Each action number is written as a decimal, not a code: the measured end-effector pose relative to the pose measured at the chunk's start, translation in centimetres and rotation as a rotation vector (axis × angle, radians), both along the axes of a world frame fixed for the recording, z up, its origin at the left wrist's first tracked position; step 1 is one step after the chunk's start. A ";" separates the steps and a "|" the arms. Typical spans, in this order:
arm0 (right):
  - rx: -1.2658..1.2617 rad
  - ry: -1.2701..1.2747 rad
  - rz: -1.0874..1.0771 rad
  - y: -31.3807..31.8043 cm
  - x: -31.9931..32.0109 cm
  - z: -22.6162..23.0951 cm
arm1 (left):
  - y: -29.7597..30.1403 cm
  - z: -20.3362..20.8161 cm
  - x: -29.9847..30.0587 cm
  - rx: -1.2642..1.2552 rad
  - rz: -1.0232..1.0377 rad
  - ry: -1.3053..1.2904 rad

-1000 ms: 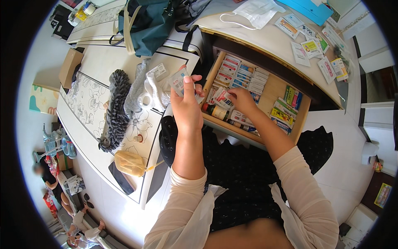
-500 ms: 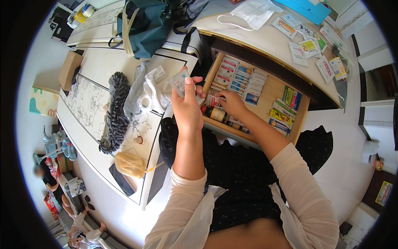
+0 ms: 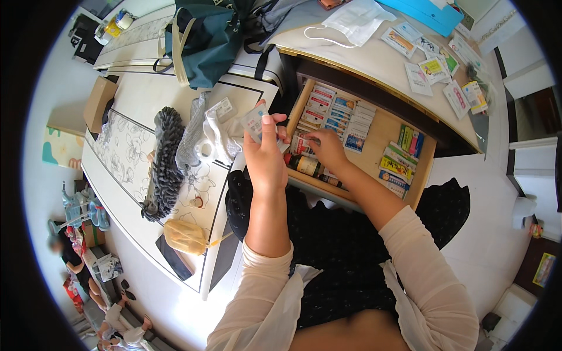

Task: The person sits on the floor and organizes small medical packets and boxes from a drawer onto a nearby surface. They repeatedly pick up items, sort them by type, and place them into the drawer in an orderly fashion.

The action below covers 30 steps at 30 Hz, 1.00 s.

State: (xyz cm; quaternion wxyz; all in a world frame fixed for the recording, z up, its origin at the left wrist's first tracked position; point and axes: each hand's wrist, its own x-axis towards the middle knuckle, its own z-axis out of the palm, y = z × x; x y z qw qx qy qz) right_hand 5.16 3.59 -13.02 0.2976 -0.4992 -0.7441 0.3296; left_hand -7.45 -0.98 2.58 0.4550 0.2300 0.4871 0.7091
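Raised beside the drawer's left edge, my left hand (image 3: pixel 267 155) is closed on a small translucent packet (image 3: pixel 254 123) with printing on it, the thumb pressed over its face. My right hand (image 3: pixel 329 151) reaches into the open wooden drawer (image 3: pixel 374 153), fingers curled down among flat red-and-white packets (image 3: pixel 300 144); what lies under the fingertips is hidden. Rows of red-and-white packets (image 3: pixel 320 99), blue-and-white packets (image 3: pixel 341 114) and white packets (image 3: pixel 362 120) fill the drawer's left half. A dark bottle (image 3: pixel 305 165) with a red cap lies along its front.
Small colourful boxes (image 3: pixel 398 161) are at the drawer's right. On the counter lie a white mask (image 3: pixel 355 22) and several packets (image 3: pixel 436 70). The left table holds a green bag (image 3: pixel 205 44), grey fluffy item (image 3: pixel 164 164), yellow pouch (image 3: pixel 185 236) and dark phone (image 3: pixel 172 255). People sit far left.
The packet in my left hand has tilted slightly and dropped a little. My right hand stays at nearly the same spot in the drawer, its fingers slightly shifted. The whole view has moved a little.
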 end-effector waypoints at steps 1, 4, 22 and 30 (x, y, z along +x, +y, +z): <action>0.121 -0.021 0.001 0.0 0.1 0.2 | 0.0 0.0 -0.1 -0.009 0.008 0.002; 0.025 -0.122 -0.105 -0.5 1.9 0.9 | -0.1 -0.1 -0.3 -0.021 0.022 -0.002; -0.445 0.105 -0.138 -1.7 2.8 1.0 | -0.4 0.3 0.7 -0.047 -0.128 -0.241; -0.410 0.066 -0.164 -0.5 1.5 -0.9 | 0.1 -0.2 1.3 -0.068 -0.211 -0.295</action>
